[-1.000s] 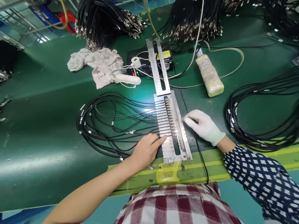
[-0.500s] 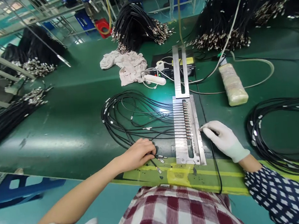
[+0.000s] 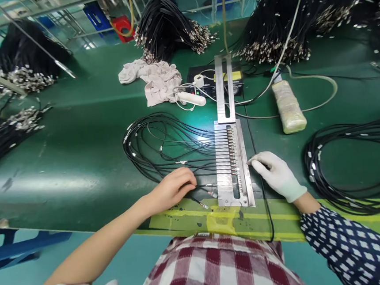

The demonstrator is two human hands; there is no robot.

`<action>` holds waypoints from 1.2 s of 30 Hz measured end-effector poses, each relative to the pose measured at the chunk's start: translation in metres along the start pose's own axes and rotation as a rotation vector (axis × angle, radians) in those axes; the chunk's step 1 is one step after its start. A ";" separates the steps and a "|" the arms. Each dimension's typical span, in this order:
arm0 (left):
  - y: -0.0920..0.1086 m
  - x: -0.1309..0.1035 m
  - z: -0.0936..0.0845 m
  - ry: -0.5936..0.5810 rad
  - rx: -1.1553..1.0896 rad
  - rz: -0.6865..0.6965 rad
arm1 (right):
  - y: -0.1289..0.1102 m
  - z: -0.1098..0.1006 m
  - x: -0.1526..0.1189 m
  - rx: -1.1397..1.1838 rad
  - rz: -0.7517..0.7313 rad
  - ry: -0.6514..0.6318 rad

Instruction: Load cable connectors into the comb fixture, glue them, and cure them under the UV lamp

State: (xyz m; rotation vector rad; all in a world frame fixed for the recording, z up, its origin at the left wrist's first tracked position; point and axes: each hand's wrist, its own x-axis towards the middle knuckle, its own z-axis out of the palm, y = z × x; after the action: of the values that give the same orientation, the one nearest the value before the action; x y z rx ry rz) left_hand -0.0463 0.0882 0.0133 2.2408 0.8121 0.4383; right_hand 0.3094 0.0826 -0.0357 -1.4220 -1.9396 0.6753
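Observation:
My bare left hand (image 3: 174,188) pinches a black cable (image 3: 203,185) whose tip points right, toward the slotted metal fixture (image 3: 225,188). Another loose cable end with a metal connector (image 3: 203,205) lies just below that hand. Several black cables (image 3: 166,171) loop out to the left of the fixture, their connector ends (image 3: 232,152) lined up side by side in its slots; the lower slots hold no cable. In a white glove, my right hand (image 3: 274,173) has thumb and forefinger together at the fixture's right edge. Whatever lies between those fingertips is too small to make out.
Behind the fixture stand a slotted metal plate (image 3: 220,91) and a black control box (image 3: 197,77). A wrapped bottle (image 3: 288,107) and a coiled cable bundle (image 3: 315,167) are at the right. Pale cloths (image 3: 161,80) and cable piles (image 3: 167,29) lie farther back.
My left hand has lifted slightly and brought one cable end up and right, close to the fixture's slots. The right hand stays at the fixture's edge. The whole view has shifted slightly.

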 end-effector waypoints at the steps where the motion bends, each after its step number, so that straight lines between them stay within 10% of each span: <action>1: 0.001 0.009 0.009 0.068 0.024 0.054 | -0.001 -0.001 0.000 0.003 0.013 -0.009; 8: -0.005 0.050 0.053 0.204 0.239 0.237 | -0.007 -0.003 0.001 0.030 0.059 -0.033; 36: -0.002 0.052 0.056 0.120 0.241 0.269 | -0.009 -0.003 0.003 -0.003 0.063 -0.051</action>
State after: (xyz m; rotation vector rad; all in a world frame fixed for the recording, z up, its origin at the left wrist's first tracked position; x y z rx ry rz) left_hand 0.0211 0.0956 -0.0234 2.5828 0.6522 0.6351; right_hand 0.3056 0.0836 -0.0265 -1.4862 -1.9430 0.7443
